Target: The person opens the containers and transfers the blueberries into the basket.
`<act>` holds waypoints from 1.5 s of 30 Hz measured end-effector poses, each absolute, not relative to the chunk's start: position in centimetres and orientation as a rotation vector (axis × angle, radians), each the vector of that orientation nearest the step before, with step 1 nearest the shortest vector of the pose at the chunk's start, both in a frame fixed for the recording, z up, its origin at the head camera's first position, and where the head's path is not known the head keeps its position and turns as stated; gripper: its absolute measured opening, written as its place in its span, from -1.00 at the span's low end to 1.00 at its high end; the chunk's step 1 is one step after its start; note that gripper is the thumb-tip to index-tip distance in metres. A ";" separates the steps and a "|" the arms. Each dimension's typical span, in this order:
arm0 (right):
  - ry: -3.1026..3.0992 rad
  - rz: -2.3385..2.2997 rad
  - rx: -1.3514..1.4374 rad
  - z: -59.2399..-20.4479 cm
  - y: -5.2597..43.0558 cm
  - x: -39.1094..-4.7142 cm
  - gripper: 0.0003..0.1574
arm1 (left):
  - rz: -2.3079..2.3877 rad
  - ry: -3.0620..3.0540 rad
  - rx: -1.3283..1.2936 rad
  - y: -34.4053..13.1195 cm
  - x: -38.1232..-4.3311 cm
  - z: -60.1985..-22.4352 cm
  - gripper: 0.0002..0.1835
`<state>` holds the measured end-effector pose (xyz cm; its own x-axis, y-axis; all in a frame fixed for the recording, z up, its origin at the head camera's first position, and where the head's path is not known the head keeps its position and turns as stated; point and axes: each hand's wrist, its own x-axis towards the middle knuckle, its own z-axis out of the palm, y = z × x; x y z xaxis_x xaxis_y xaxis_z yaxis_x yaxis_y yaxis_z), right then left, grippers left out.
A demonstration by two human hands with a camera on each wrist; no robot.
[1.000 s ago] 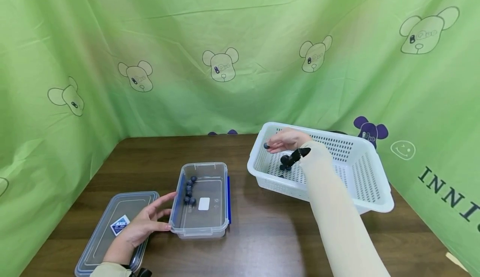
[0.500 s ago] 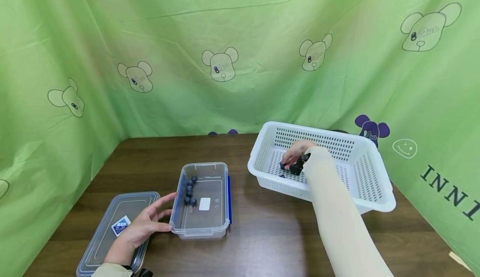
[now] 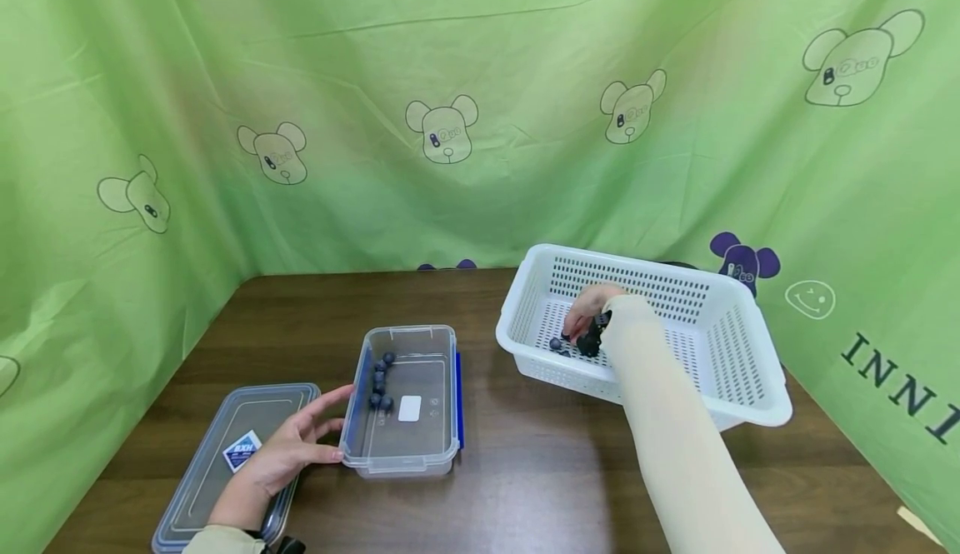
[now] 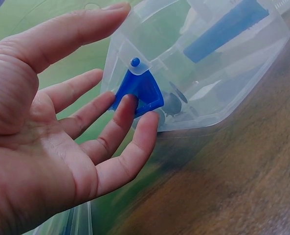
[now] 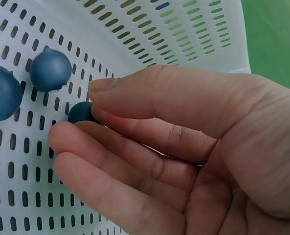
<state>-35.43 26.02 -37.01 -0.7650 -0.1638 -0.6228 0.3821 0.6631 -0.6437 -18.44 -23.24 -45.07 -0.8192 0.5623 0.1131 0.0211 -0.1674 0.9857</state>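
My left hand spreads its fingers and thumb along the left side of a clear plastic container. In the left wrist view its fingertips lie at the container's blue latch. Several blueberries line the container's left side. My right hand reaches down into a white perforated basket, fingers bent. One dark blueberry shows just beyond the thumb and index fingertips, partly hidden behind them. Two more blueberries, one of them fully in view, lie on the basket floor beside the hand.
A translucent lid with a blue-and-white label lies on the brown wooden table, partly under my left wrist. A green printed cloth hangs behind and at both sides.
My right hand has come down from the basket's left part to its floor, fingertips now among the blueberries. A blueberry shows left of the fingers. My left hand and the container have stayed put.
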 end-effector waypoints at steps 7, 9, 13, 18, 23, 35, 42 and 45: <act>2.175 -1.119 0.147 -36.9 26.3 -35.5 -0.83 | 2.040 1.734 0.680 -23.1 -18.5 -45.2 -0.22; 2.153 -1.164 0.116 -36.7 26.3 -35.6 -0.79 | 2.041 1.737 0.677 -23.1 -18.5 -45.2 -0.22; 2.109 -1.252 0.070 -36.1 25.7 -35.9 -0.70 | 2.041 1.745 0.671 -23.2 -18.5 -45.1 -0.21; 2.081 -1.332 -0.021 -34.6 24.3 -35.8 -0.74 | 2.042 1.743 0.674 -23.2 -18.5 -45.1 -0.21; 2.041 -1.413 -0.156 -32.7 22.3 -35.5 -0.87 | 2.040 1.736 0.679 -23.2 -18.5 -45.2 -0.22; 2.015 -1.394 -0.334 -30.6 15.6 -34.3 -0.58 | 2.042 1.754 0.660 -23.4 -18.4 -45.3 -0.21; 1.943 -1.357 -0.390 -32.6 11.2 -33.8 -0.63 | 2.043 1.750 0.681 -23.4 -18.5 -45.3 -0.21; 1.915 -1.339 -0.412 -33.5 9.4 -33.5 -0.63 | 2.043 1.748 0.687 -23.3 -18.5 -45.3 -0.21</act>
